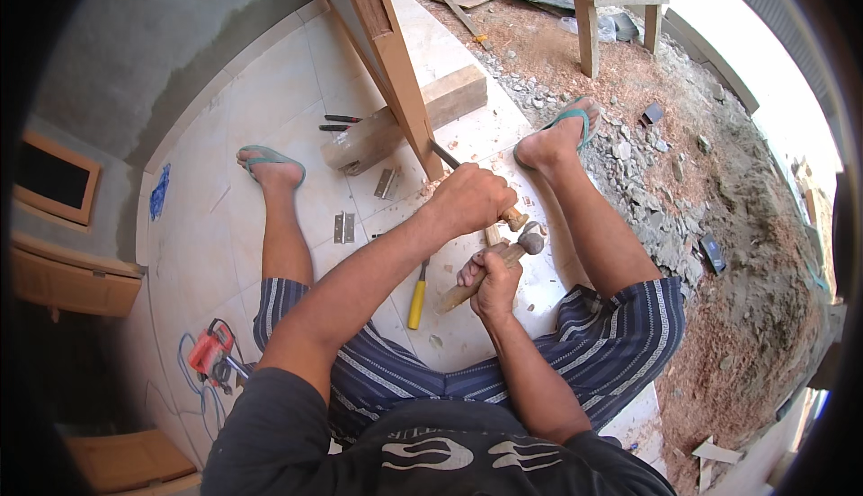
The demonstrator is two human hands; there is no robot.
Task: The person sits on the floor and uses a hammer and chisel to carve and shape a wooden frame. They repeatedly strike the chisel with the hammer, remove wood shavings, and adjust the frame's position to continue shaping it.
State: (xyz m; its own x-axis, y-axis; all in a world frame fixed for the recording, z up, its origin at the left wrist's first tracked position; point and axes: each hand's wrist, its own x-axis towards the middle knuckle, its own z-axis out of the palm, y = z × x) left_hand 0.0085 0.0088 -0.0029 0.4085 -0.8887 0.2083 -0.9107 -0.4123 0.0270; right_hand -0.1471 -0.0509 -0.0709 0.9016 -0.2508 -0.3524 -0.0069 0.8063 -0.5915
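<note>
My left hand (472, 198) is closed around a wood-handled chisel (515, 218). The chisel's blade meets the edge of a brown wooden door (415, 110) near its lower end. Just below, my right hand (496, 285) grips the wooden handle of a hammer (460, 295), whose rounded metal head (532, 238) is close to the butt of the chisel. A rectangular recess (371, 6) is cut into the door's edge further up. The door stands against a thick wooden block (457, 96) on the tiles.
On the tiled floor (279, 110) lie two metal hinges (344, 228), a yellow-handled chisel (416, 303), red-and-black-handled pliers (340, 123) and wood chips. A red power tool (213, 352) with a blue cord rests at left. Rubble (629, 172) and a wooden stand (586, 24) are at right.
</note>
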